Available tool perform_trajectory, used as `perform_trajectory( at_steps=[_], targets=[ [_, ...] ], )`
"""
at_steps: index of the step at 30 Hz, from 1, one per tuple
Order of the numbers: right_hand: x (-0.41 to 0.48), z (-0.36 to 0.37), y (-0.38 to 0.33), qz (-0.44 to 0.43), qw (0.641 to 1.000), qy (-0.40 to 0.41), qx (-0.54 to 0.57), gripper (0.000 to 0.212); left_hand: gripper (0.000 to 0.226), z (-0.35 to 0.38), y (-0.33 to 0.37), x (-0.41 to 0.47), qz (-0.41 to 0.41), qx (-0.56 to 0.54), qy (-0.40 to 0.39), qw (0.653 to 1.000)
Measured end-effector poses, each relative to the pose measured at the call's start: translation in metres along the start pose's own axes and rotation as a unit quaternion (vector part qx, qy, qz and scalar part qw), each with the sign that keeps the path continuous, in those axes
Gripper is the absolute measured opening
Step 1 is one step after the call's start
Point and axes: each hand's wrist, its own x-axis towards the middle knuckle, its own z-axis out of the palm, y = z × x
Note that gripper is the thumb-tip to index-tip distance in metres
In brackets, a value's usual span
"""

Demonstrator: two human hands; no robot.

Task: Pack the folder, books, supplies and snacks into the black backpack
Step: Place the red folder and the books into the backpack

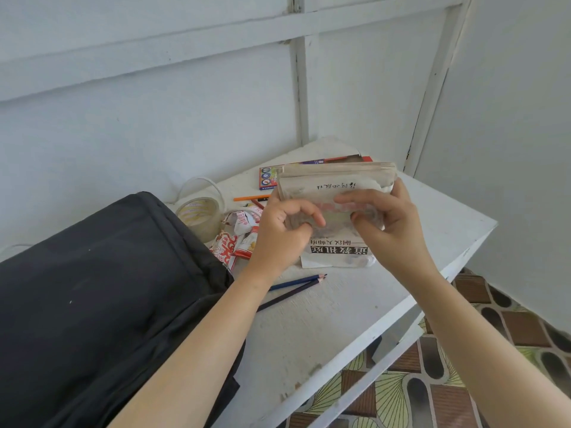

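Beige book (333, 180) between both hands (279, 233) (391, 225)

Fig.: items to pack, head view.
(a) Backpack (102, 288): black fabric, lying flat on the left of the worktop (324, 329), broad face up.
(b) Books (336, 180): worn beige stack, tilted, gripped by left hand (278, 236) and right hand (386, 223). A white cover w/ black title band (338, 251) shows below the hands, near edge on the worktop.
(c) Pencil box (270, 178): multicoloured, flat, just behind the books.
(d) Tape (199, 216): clear roll, on its side, touching the backpack's far edge.
(e) Snacks (238, 239): red-and-white packets, heaped btwn tape and left hand.
(f) Pencils: one orange (250, 198) near the box; two dark blue (293, 287) side by side in front of the books.
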Motion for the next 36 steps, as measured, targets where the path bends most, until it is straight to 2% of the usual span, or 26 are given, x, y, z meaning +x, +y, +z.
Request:
perform_trajectory(
  at_steps=[4,7,10,14,18,21,24,28,30,32,34,36],
  targets=[
    [-0.006,-0.002,0.021,0.015,0.999,-0.008,-0.039,0.055,0.042,0.0,-0.014,-0.001,-0.038,0.043,-0.039,0.998],
    [-0.009,-0.002,0.031,0.034,0.998,-0.013,-0.052,0.058,0.042,0.002,-0.023,-0.003,-0.031,0.062,-0.062,0.996],
    [0.001,-0.005,0.024,0.0,0.996,-0.023,-0.082,0.064,0.051,-0.003,-0.029,0.003,-0.029,0.069,-0.068,0.995],
    [0.029,-0.022,0.002,-0.054,0.989,-0.054,-0.13,0.06,0.054,-0.013,-0.016,0.015,0.008,0.082,-0.086,0.993],
    [0.059,-0.043,-0.024,-0.032,0.983,-0.135,-0.122,0.053,0.053,-0.031,0.006,0.028,0.029,0.101,-0.114,0.988],
    [0.076,-0.056,-0.045,0.014,0.968,-0.237,-0.08,0.043,0.047,-0.046,0.024,0.035,0.045,0.112,-0.139,0.983],
    [0.08,-0.063,-0.058,0.08,0.929,-0.362,-0.006,0.042,0.044,-0.06,0.033,0.036,0.046,0.104,-0.165,0.98],
    [0.058,-0.048,-0.062,0.175,0.878,-0.44,0.076,0.041,0.044,-0.073,0.036,0.023,0.044,0.11,-0.24,0.964],
    [0.04,-0.033,-0.06,0.213,0.869,-0.435,0.103,0.044,0.043,-0.08,0.034,0.016,0.025,0.106,-0.264,0.958],
    [0.018,-0.016,-0.058,0.223,0.886,-0.39,0.118,0.046,0.037,-0.087,0.032,0.009,0.013,0.109,-0.258,0.96],
    [-0.006,0.0,-0.058,0.234,0.909,-0.319,0.134,0.053,0.036,-0.096,0.027,-0.001,0.025,0.129,-0.218,0.967],
    [-0.031,0.014,-0.062,0.279,0.914,-0.23,0.184,0.055,0.036,-0.107,0.023,-0.015,0.071,0.167,-0.138,0.974]
  ],
)
